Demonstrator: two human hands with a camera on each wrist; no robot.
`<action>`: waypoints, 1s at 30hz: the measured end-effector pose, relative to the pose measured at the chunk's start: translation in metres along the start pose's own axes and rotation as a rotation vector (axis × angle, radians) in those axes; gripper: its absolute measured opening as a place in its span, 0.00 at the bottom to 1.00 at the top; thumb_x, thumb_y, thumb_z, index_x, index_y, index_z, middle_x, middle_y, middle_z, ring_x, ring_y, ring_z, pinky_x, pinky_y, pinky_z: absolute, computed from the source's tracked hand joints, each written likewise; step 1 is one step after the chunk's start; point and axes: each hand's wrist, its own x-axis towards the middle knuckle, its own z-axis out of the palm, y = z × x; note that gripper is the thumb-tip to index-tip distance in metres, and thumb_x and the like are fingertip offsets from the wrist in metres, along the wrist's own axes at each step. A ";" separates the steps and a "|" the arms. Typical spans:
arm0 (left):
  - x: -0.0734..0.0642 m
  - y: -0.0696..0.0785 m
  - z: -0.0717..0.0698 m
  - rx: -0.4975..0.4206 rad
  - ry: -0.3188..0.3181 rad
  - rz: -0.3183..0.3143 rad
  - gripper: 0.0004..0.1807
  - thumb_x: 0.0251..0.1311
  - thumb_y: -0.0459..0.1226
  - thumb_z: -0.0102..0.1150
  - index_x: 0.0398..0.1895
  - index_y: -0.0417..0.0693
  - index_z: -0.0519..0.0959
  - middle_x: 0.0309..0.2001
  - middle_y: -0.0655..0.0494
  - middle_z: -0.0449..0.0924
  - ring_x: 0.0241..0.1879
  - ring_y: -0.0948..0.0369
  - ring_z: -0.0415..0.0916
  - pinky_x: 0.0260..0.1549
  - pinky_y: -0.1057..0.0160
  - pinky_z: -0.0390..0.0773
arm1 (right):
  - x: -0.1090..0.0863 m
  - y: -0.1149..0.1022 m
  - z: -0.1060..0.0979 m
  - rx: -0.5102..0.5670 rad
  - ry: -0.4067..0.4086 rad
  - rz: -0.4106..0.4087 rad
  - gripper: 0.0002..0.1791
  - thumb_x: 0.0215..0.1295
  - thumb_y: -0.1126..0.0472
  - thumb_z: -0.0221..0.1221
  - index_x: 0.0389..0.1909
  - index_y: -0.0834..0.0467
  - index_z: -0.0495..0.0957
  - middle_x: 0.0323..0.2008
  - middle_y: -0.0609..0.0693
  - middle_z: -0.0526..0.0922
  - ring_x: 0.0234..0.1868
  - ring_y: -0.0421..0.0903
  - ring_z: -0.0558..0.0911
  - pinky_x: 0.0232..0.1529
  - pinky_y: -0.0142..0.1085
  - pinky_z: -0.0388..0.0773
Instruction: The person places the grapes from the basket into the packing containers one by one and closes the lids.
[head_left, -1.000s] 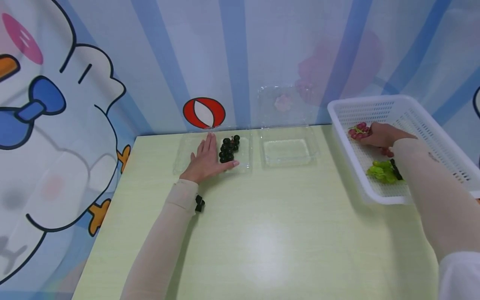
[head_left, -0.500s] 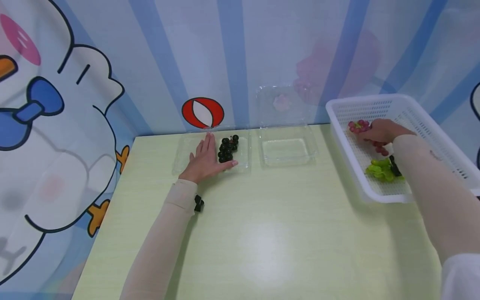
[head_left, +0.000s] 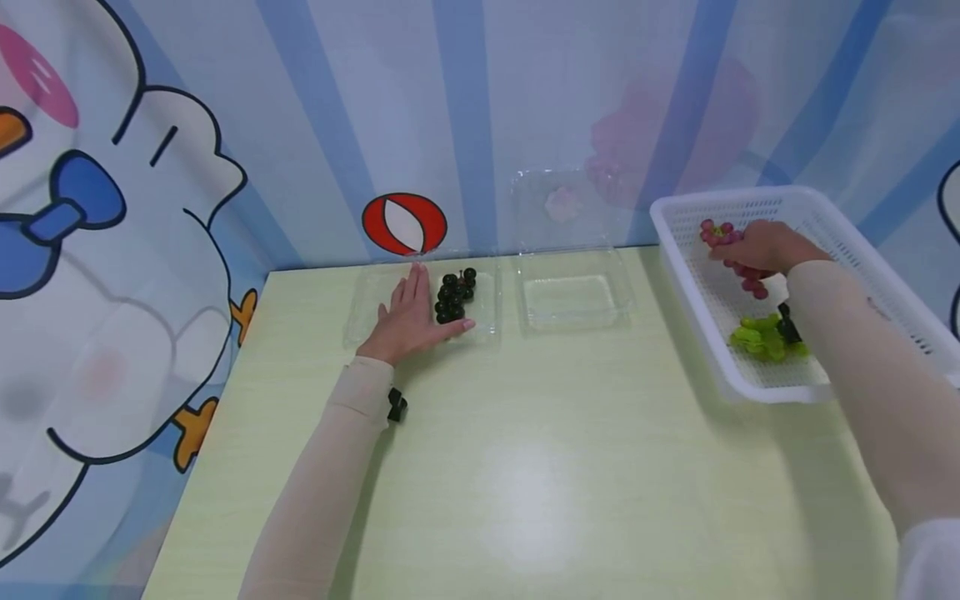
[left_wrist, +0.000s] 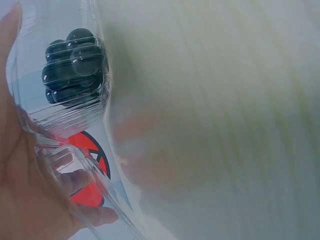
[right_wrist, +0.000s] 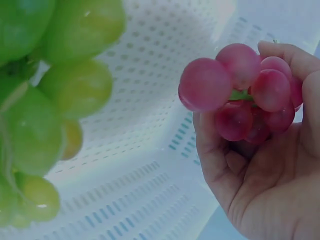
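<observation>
The right hand (head_left: 772, 246) holds red grapes (right_wrist: 265, 90) well inside the basket rim (head_left: 698, 308).

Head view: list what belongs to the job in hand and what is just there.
Job, apparently: right hand, the red grapes it holds, white basket; left hand, black grapes, clear clamshell holding them; probably green grapes, second clear clamshell too.

Just there: cartoon backdrop, printed red-and-white ball.

Satiny pink grapes (right_wrist: 267, 90), glossy black grapes (head_left: 453, 300), shiny plastic box (left_wrist: 80, 117), smooth plastic basket (right_wrist: 145, 70)
</observation>
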 end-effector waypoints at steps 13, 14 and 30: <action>0.001 0.002 -0.002 -0.020 -0.007 -0.002 0.73 0.47 0.82 0.47 0.82 0.50 0.27 0.83 0.54 0.21 0.81 0.45 0.28 0.70 0.25 0.39 | -0.015 -0.014 0.002 0.093 0.078 -0.001 0.37 0.66 0.26 0.54 0.33 0.61 0.79 0.21 0.51 0.80 0.24 0.51 0.81 0.36 0.45 0.78; 0.001 0.002 -0.002 -0.020 -0.008 -0.002 0.73 0.47 0.82 0.47 0.82 0.50 0.27 0.82 0.54 0.21 0.81 0.45 0.28 0.69 0.25 0.39 | -0.015 -0.015 0.003 0.092 0.085 -0.005 0.36 0.66 0.27 0.54 0.32 0.60 0.79 0.21 0.51 0.80 0.24 0.50 0.81 0.34 0.45 0.77; 0.003 0.000 -0.001 -0.005 -0.004 -0.008 0.73 0.46 0.83 0.46 0.82 0.52 0.26 0.83 0.54 0.22 0.81 0.45 0.27 0.69 0.24 0.38 | -0.032 -0.047 0.001 -0.021 0.184 -0.014 0.38 0.67 0.26 0.49 0.22 0.58 0.78 0.18 0.53 0.78 0.23 0.51 0.76 0.29 0.44 0.71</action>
